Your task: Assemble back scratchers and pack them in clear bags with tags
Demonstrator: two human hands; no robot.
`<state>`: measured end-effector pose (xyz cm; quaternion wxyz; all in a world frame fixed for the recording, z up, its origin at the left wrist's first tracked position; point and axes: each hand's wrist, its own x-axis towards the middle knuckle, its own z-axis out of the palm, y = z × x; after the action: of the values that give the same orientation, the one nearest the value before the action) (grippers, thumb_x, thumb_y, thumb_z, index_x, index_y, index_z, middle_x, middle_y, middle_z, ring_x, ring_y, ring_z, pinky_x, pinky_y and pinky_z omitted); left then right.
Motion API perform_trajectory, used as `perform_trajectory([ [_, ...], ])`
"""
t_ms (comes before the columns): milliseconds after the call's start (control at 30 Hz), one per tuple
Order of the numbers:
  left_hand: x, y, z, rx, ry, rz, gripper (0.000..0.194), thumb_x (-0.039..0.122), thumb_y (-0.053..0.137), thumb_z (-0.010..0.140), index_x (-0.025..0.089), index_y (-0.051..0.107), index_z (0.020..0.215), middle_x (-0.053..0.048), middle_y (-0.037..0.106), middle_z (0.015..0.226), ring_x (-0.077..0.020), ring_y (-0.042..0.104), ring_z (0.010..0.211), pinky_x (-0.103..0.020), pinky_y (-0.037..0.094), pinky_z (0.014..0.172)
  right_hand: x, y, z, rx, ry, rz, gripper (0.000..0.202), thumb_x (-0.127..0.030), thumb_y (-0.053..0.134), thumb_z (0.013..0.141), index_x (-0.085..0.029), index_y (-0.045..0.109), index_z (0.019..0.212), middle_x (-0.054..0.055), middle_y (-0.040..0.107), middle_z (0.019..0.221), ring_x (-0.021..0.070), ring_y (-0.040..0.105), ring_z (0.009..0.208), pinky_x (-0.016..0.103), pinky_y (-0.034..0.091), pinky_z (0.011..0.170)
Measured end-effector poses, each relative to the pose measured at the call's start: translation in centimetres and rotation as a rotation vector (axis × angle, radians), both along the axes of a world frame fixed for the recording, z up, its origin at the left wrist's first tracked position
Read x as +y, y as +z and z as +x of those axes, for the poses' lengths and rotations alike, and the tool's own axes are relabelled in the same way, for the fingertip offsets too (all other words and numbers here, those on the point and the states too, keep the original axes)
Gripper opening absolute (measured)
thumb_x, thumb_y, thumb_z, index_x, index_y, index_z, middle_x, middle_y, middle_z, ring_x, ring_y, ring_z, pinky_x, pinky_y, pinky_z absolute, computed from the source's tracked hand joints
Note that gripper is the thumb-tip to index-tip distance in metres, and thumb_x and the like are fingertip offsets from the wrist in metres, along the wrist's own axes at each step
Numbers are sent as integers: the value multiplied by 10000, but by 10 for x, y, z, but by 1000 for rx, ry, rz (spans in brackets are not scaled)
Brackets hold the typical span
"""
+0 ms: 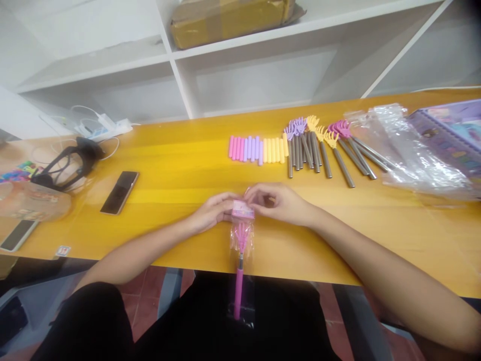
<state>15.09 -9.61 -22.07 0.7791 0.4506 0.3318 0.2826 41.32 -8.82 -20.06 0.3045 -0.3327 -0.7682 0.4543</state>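
A pink back scratcher (239, 281) with a hand-shaped head lies inside a clear plastic bag (247, 306) that hangs over the table's front edge. A small pink printed card (242, 209) sits at the top of this bag. My left hand (215, 213) is closed on the card's left side. From the right, the bent fingers of my right hand (280, 203) pinch the bag's top edge at the card's upper right corner; the fingertips partly cover it.
Behind my hands lie a row of pink, purple and yellow tubes (259, 149) and several back scratchers with bare metal rods (311, 150). Clear bags (417, 155) and a purple box (447, 135) are at right. A phone (119, 192) and black headset-like gear (71, 163) are left.
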Motion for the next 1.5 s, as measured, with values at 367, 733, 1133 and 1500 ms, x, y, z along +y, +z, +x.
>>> perform_trajectory([
  [367, 0, -1, 0, 84, -24, 78, 523, 432, 889, 904, 170, 662, 1296, -184, 828, 1181, -299, 844, 1008, -442, 668, 910, -3, 2, -1, 12, 58, 27, 206, -409, 701, 1024, -213, 743, 1072, 20, 738, 897, 110, 579, 681, 266, 446, 620],
  [733, 0, -4, -1, 194, -11, 183, 468, 420, 868, 921, 167, 679, 1266, -141, 847, 1080, -259, 846, 971, -385, 678, 878, -9, -13, -15, -33, -108, 54, 339, -462, 736, 1002, -210, 651, 1212, -50, 500, 778, 116, 475, 673, 272, 409, 627],
  [1133, -2, -6, -3, 218, -8, 224, 494, 468, 873, 902, 188, 673, 1256, -112, 855, 993, -253, 848, 896, -383, 672, 854, -13, -7, -15, -1, -29, -49, 369, -456, 751, 991, -238, 654, 1273, 30, 753, 891, 171, 672, 755, 307, 546, 643],
  [1500, -2, 0, -1, 195, -57, 216, 501, 402, 903, 876, 189, 637, 1243, -86, 860, 963, -231, 851, 888, -363, 666, 886, -20, -1, -22, 76, 138, -161, 601, -386, 661, 1052, -255, 462, 1604, 67, 787, 1112, 181, 763, 919, 330, 654, 795],
])
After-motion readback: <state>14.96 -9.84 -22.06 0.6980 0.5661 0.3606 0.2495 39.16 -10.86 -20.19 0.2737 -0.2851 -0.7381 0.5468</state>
